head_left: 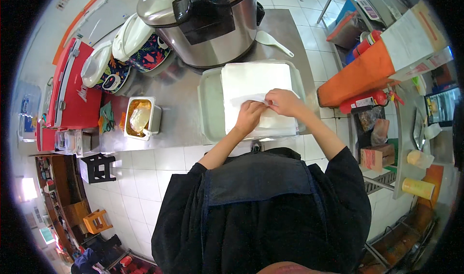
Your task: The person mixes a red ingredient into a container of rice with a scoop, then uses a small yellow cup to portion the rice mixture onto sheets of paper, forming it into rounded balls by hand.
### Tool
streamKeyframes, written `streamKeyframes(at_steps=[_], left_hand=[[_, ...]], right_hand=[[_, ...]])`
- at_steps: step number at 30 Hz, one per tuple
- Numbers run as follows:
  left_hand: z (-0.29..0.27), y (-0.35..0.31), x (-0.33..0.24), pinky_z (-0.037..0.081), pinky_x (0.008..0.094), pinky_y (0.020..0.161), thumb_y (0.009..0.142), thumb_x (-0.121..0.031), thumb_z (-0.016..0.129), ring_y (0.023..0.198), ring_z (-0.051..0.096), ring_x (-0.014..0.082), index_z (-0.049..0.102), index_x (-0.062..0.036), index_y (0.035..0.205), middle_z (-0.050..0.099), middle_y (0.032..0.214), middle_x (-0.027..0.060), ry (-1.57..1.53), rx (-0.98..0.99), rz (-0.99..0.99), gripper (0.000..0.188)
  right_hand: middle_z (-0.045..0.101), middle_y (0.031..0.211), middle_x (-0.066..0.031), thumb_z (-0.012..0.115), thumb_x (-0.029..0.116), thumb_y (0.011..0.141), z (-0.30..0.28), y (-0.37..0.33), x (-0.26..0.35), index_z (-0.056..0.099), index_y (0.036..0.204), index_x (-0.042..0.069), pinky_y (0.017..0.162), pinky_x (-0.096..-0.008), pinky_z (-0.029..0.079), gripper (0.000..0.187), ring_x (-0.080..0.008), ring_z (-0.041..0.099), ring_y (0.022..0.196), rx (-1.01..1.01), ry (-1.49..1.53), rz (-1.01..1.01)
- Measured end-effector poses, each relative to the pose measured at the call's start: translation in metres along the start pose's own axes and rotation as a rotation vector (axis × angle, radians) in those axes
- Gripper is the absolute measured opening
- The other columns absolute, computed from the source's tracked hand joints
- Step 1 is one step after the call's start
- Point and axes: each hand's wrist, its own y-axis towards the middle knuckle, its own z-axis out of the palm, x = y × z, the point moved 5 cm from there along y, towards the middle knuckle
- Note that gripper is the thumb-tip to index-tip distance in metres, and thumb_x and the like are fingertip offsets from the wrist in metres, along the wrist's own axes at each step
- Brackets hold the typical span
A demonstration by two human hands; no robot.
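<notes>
Both my hands meet over a stack of white paper sheets point(258, 78) lying on a pale grey-green tray point(209, 104). My left hand point(250, 116) has its fingers closed on the edge of a paper sheet point(246, 99) at the middle of the stack. Close beside it, my right hand point(282, 103) pinches the same raised edge, thumb and fingers pressed together. The part of the sheet between my fingertips is mostly hidden.
A large steel rice cooker point(212, 46) stands behind the tray, with a white rice paddle point(274, 43) to its right. Left are two patterned cookers point(145, 51), a red cool box point(77, 88) and a metal food container point(153, 121). An orange panel point(357, 73) rises at right.
</notes>
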Motion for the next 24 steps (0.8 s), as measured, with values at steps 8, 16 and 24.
streamKeyframes(at_steps=[8,16,24], left_hand=[[-0.028,0.028,-0.015,0.034,0.0404,0.093,0.069,-0.013,0.064,0.107,0.047,0.0240,0.056,-0.0148,0.098,0.055,0.105,0.0043,0.338,-0.031,0.077,0.031],[-0.036,-0.013,0.032,0.050,0.0345,0.077,0.072,-0.011,0.067,0.092,0.059,0.0250,0.060,-0.0066,0.096,0.062,0.096,0.0071,-0.148,0.198,0.076,0.026],[-0.013,-0.009,0.078,0.049,0.0278,0.072,0.070,-0.007,0.068,0.085,0.063,0.0214,0.062,-0.0034,0.092,0.064,0.092,0.0110,-0.458,0.254,-0.570,0.023]], right_hand=[[0.056,0.094,-0.0047,0.064,0.017,0.069,0.024,-0.023,0.009,0.058,0.084,0.008,0.076,-0.0356,0.044,0.018,-0.0217,0.051,0.094,-0.176,-0.144,-0.032],[0.059,0.093,-0.0087,0.065,0.013,0.070,0.034,-0.064,-0.016,0.060,0.090,0.007,0.077,-0.0370,0.046,0.022,-0.0257,0.054,0.087,-0.336,0.026,-0.052],[0.062,0.082,-0.0110,0.065,0.012,0.074,0.040,-0.049,-0.063,0.060,0.090,0.003,0.072,-0.0357,0.047,0.019,-0.0271,0.059,0.081,-0.201,0.343,0.293]])
